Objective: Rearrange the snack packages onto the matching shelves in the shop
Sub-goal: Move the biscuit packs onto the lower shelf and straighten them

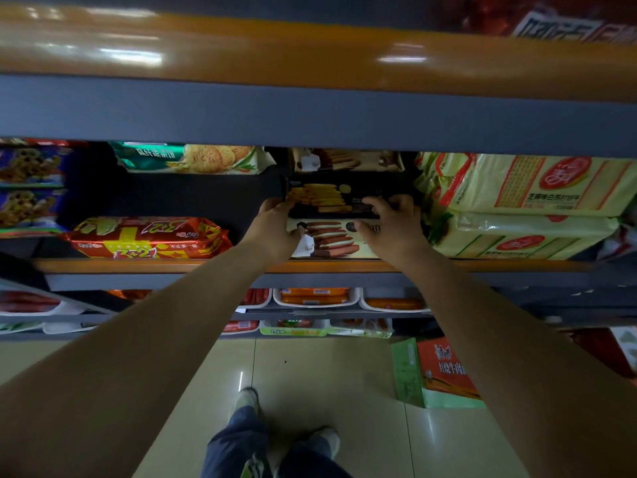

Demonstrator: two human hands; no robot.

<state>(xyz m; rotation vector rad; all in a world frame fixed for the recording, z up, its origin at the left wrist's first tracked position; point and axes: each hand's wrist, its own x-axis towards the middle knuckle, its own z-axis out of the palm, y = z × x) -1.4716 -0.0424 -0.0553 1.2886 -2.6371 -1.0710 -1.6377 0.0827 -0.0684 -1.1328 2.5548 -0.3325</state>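
Nearest us, our feet stand on pale floor tiles point(310, 374), with a green and orange carton point(437, 374) on the floor to the right; its red lettering is too blurred for us to read. Above that, trays of sausages point(315, 296) fill the lower shelf. We reach both arms to the middle shelf point(155, 266), whose orange front edge crosses under our wrists. Our left hand point(275, 222) grips the left end of a dark biscuit box point(331, 200) and our right hand point(393, 219) clasps its right end, holding it above a pale biscuit box point(331, 241) lying at the shelf front. Left of it sits a red pack point(148, 238) marked "3+2", with open dark shelf room behind. Yellow cracker bags point(527, 188) crowd the right side, touching our right hand.
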